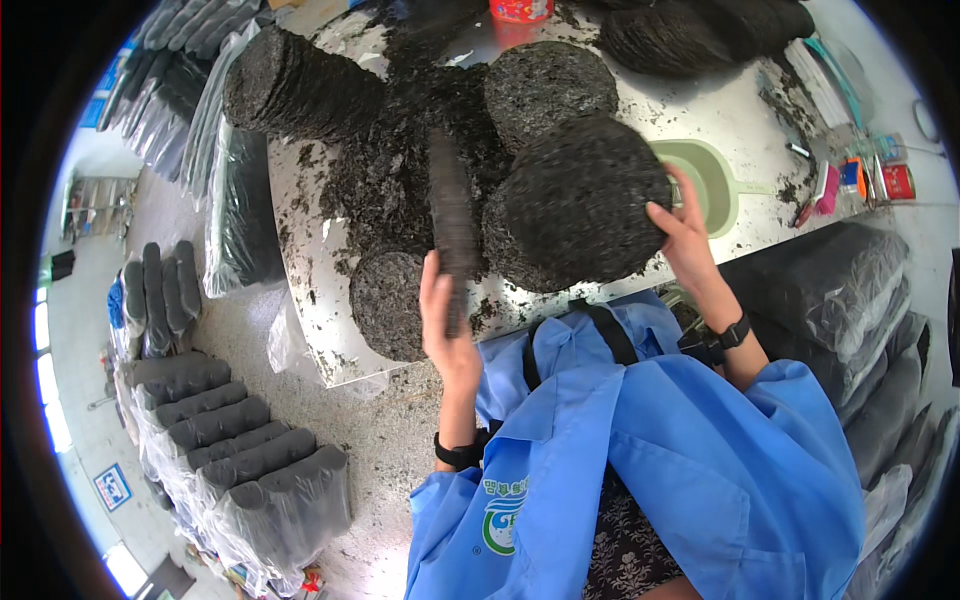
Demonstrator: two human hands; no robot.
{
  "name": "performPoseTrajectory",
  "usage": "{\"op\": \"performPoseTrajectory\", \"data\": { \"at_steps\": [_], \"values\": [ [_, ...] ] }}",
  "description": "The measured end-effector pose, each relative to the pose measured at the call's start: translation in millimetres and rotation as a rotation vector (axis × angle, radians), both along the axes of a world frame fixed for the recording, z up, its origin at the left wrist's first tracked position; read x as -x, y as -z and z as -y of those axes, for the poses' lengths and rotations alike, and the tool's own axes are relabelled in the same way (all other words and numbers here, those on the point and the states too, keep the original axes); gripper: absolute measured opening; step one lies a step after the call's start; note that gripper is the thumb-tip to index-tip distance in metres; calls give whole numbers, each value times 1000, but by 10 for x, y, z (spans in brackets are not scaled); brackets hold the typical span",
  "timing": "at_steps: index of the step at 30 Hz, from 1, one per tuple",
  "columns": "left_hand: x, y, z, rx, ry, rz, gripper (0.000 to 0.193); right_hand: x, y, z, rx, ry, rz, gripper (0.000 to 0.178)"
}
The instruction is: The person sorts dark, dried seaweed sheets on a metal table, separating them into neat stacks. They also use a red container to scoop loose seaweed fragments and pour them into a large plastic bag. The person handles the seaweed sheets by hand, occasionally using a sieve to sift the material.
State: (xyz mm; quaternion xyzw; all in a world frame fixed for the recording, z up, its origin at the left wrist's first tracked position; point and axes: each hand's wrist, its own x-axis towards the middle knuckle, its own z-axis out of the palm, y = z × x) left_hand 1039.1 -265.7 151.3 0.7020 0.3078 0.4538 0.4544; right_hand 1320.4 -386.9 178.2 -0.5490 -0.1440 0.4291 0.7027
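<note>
In my right hand [688,240] is the right rim of a round disc of dried seaweed [590,200], the thumb on its face; the disc is tilted and slightly blurred. My left hand [448,335] grips another dark seaweed disc [453,205], seen edge-on and smeared by motion. Under the right-hand disc, part of another round piece shows at its left. A flat seaweed disc [550,88] lies beyond them, and one more round disc [380,305] rests at the near left table edge. Loose seaweed scraps [380,170] are heaped between.
A leaning stack of discs [300,88] stands at the far left of the white table [330,355], another dark stack [700,38] at the far right. A pale green dipper [724,185] sits beyond my right hand. Plastic-wrapped dark rolls [250,450] crowd the left floor; wrapped bundles [830,290] lie right.
</note>
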Motion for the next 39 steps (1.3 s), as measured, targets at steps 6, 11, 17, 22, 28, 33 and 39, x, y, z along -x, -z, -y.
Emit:
{"op": "performPoseTrajectory", "data": {
  "at_steps": [6,11,17,22,28,33,39],
  "values": [
    [-267,-459,100,-242,503,-611,58,130,237,-24,-42,-144,-106,57],
    [-166,-133,53,353,-22,-152,83,233,246,-12,-117,-172,-234,62],
    [-70,135,25,1018,-88,382,63,670,332,-252,-51,-245,-114,80],
    [64,60,51,1019,-146,472,65,625,556,-281,24,-327,-78,86],
    [42,-9,116,1043,-169,580,59,604,426,-357,62,-267,88,72],
    [75,35,122,1167,-105,668,48,571,50,-411,24,-14,1090,23],
    [-77,-13,165,1289,-33,723,47,926,-75,-382,-67,-432,1155,20]
  ]
}}
